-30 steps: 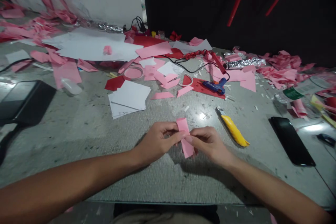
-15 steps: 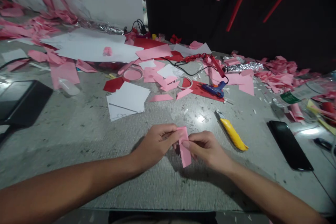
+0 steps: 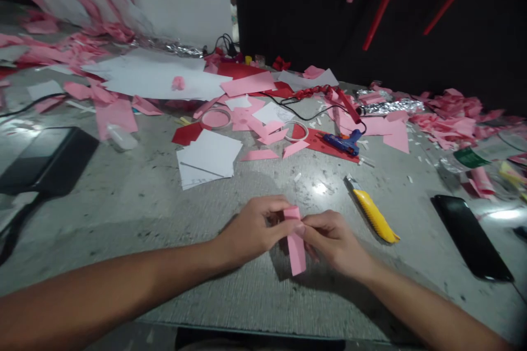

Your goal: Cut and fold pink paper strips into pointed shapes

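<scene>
Between my two hands a narrow pink paper strip (image 3: 297,258) stands nearly upright, above the near part of the grey table. My left hand (image 3: 263,227) pinches it from the left, the thumb lying across its front. From the right, my right hand (image 3: 329,238) grips its edge, with the thumb tip close to the left thumb. The fingers behind the paper are partly hidden. A yellow box cutter (image 3: 374,214) lies right of my right hand. Beyond the hands are white paper sheets (image 3: 209,158) and pink paper pieces (image 3: 260,155).
A blue glue gun (image 3: 343,142) rests on red paper (image 3: 317,142). To the right lie a black phone (image 3: 471,237) and a clear plastic bottle (image 3: 486,151). A black device (image 3: 49,159) sits at left. Pink scraps (image 3: 448,112) line the back, before a black panel (image 3: 313,27).
My left thumb has moved down the strip to meet the right thumb, exposing the strip's top end. The whole scene has shifted slightly right in view.
</scene>
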{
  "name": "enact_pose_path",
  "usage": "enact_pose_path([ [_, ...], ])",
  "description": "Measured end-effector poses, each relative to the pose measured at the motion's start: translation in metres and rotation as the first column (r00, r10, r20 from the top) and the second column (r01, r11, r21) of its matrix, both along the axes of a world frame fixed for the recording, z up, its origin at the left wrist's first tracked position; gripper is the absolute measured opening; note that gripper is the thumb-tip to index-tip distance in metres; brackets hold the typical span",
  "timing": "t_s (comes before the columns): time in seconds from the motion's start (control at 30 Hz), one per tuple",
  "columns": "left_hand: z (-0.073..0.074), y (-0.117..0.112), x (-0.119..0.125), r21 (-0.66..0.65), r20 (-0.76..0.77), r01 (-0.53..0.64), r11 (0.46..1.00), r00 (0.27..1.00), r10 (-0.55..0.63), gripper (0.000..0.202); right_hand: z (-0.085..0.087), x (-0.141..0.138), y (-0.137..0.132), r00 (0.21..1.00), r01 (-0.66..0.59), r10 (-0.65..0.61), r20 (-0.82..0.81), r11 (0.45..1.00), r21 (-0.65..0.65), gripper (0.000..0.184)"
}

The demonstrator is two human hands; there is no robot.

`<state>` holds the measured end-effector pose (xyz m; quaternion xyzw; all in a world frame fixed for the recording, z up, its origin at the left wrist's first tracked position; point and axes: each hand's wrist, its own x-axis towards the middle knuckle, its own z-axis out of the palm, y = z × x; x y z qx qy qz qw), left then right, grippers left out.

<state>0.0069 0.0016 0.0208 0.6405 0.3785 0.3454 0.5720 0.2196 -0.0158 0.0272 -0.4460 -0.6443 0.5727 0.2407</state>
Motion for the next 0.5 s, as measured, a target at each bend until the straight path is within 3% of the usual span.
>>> enact_pose_path([
  [0.3, -0.0043, -0.0003, 0.0016, -0.087, 0.085, -0.067, 0.994, 0.994, 0.074, 0.024, -0.0018, -0.0041, 0.0008, 1.000, 0.006, -0.005, 0.024, 1.000, -0.028, 0.055],
  [0.5, -0.0053, 0.0015, 0.0017, -0.103, 0.152, -0.132, 0.986, 0.977, 0.147, 0.027, 0.0011, -0.0050, 0.0009, 0.999, -0.002, 0.001, 0.039, 0.999, 0.040, 0.055],
])
